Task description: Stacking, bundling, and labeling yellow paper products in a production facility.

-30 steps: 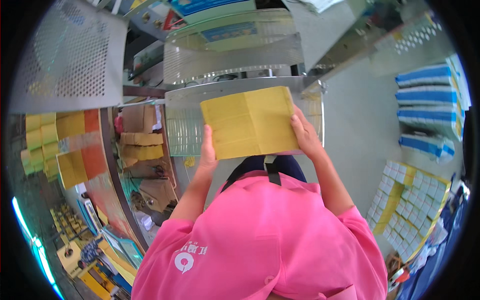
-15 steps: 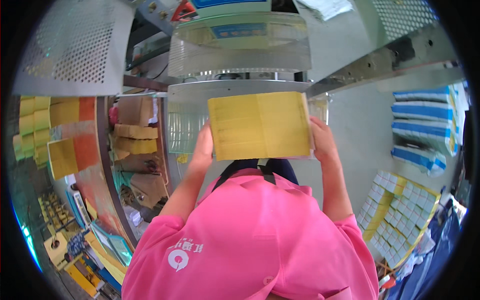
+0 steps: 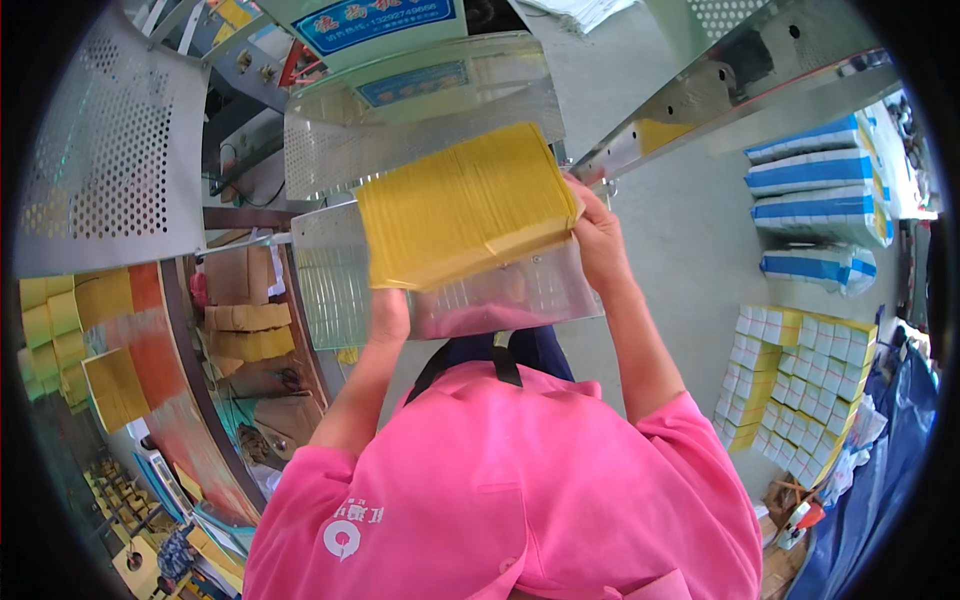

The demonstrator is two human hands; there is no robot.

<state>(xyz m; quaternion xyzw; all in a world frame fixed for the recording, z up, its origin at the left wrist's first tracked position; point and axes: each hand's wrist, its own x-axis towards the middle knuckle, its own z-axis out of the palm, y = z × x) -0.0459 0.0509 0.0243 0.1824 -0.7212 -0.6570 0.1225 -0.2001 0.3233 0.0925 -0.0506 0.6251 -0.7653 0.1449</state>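
I hold a thick stack of yellow paper sheets edge-on between both hands, lifted in front of a machine. My left hand supports the stack's lower left corner from below. My right hand grips its right end. The stack is tilted, right end higher, and lies against a clear plastic guard of the machine. My pink shirt fills the lower middle of the view.
A perforated metal panel stands at the left and a shiny metal rail runs at the upper right. Blue-and-white bundles and rows of small yellow-and-white packs lie on the floor at right. Yellow and orange stacks sit at left.
Both hands have lifted the yellow stack higher and tilted it, right end up, closer to the machine's clear guard. The grip on it is unchanged.
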